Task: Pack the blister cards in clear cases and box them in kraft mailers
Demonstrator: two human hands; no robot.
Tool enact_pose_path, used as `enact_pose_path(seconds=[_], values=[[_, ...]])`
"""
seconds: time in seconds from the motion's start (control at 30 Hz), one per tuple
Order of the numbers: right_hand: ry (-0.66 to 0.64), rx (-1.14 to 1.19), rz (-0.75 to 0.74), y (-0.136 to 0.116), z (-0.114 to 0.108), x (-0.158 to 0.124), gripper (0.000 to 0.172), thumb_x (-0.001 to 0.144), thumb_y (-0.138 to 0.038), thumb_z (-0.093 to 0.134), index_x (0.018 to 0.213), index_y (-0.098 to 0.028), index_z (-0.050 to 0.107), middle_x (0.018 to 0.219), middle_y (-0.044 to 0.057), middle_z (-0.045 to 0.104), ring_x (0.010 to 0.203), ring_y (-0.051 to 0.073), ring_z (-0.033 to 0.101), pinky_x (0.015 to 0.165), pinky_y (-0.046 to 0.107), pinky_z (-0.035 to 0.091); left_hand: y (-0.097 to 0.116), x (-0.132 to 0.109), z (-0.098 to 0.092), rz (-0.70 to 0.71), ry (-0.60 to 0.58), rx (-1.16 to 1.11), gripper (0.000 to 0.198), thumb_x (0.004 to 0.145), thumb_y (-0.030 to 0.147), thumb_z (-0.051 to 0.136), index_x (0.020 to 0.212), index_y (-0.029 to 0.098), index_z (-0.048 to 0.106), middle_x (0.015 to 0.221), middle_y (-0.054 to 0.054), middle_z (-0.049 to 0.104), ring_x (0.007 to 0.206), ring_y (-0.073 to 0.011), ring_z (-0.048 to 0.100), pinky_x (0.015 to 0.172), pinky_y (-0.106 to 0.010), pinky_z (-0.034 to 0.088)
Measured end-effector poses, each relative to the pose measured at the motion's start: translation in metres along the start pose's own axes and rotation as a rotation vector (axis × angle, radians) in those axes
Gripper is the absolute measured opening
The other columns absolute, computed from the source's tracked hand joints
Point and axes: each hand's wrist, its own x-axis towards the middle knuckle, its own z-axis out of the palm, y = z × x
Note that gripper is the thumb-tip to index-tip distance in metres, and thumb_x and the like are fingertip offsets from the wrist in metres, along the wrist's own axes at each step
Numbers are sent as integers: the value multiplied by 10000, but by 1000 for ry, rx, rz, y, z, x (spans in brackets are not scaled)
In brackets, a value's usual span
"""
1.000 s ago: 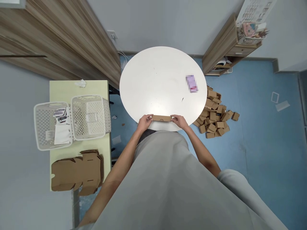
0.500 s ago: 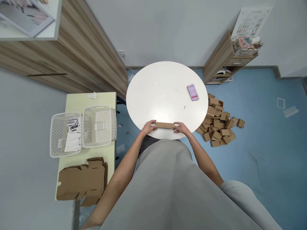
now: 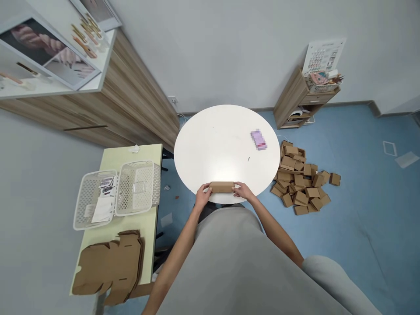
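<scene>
A small brown cardboard box [image 3: 222, 187] is at the near edge of the round white table [image 3: 210, 144], its long side running left to right. My left hand [image 3: 203, 194] grips its left end, and my right hand [image 3: 242, 191] grips the right end, fingers and thumbs bent round the corners. The box looks closed; its underside is hidden. Farther back on the tabletop lies a blurred purple item [image 3: 259, 139], with a small dark mark near it.
On the left, a pale yellow table [image 3: 131, 153] carries two white baskets [image 3: 139, 188], one with papers, and flat cardboard blanks [image 3: 108, 264]. Many small cardboard boxes [image 3: 300, 179] are heaped on the blue floor at right. A wooden cabinet [image 3: 141, 92] and a shelf unit [image 3: 292, 100] stand behind.
The box has been tilted so that a broader face shows, both hands staying at its ends. The whole view has shifted, with the table now lower in the picture.
</scene>
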Motion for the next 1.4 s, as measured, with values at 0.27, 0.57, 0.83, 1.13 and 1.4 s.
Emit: enact_pose_path(seconds=[0.27, 0.57, 0.83, 1.13, 1.4], values=[[31, 246, -106, 21, 13, -30, 332, 1017, -392, 774, 1308, -255, 692, 839, -8, 765, 819, 190, 844, 864, 312, 696, 11, -38, -2, 9, 116, -70, 306, 1022, 462, 716, 1149, 187, 758, 1424, -168, 748, 1250, -321, 767, 1025, -472, 698], [16, 203, -367, 63, -30, -72, 671, 797, -675, 856, 1291, -251, 692, 1086, 97, 852, 868, 266, 831, 854, 422, 678, -21, -127, 63, -115, 233, -534, 451, 941, 276, 821, 1359, 203, 667, 1532, -190, 684, 1435, -337, 677, 1149, -479, 629], [176, 148, -351, 141, -97, -152, 706, 811, -722, 811, 1295, -227, 671, 1247, 151, 832, 783, 241, 825, 799, 399, 670, -29, -187, 150, -130, 82, -573, 308, 947, 239, 738, 1246, 182, 693, 1188, -126, 809, 1190, -257, 793, 1128, -480, 632], [313, 251, -204, 214, -158, -191, 566, 808, -677, 826, 1087, -223, 636, 1091, 116, 847, 814, 245, 848, 729, 337, 650, -8, -198, 235, -49, -17, -286, 233, 924, 251, 683, 1136, 164, 725, 1265, -159, 800, 1210, -283, 770, 1079, -465, 638], [482, 394, -159, 256, -266, -199, 530, 814, -705, 837, 960, -246, 615, 897, 47, 804, 819, 260, 849, 768, 368, 681, 42, -184, 353, 86, -171, 55, 243, 921, 304, 702, 1120, 187, 778, 1283, -152, 813, 1082, -299, 789, 1039, -471, 619]])
